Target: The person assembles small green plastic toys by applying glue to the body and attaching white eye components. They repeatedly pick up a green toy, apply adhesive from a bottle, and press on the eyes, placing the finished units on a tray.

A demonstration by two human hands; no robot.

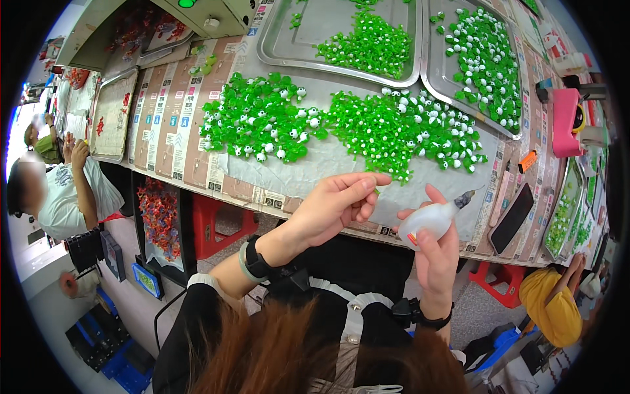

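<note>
My left hand point(338, 205) is closed in a pinch over the near edge of the work surface. A bit of a small green plastic piece point(377, 192) shows at its fingertips, the rest hidden by the fingers. In my right hand point(438, 253) lies a white squeeze bottle point(430, 222), its dark tip and thin needle pointing up and to the right. Just beyond both hands is a heap of tiny green pieces with white dots point(374, 128). Larger green pieces with white-and-black eyeballs point(262, 121) are spread to the left, and more eyeball pieces point(449, 134) to the right.
Two metal trays point(420, 72) with more green pieces stand at the back. On the right lie a black phone point(512, 218), an orange cutter point(527, 161) and a pink tape dispenser point(566, 123). A machine housing point(223, 29) is at back left. Other people sit left and right.
</note>
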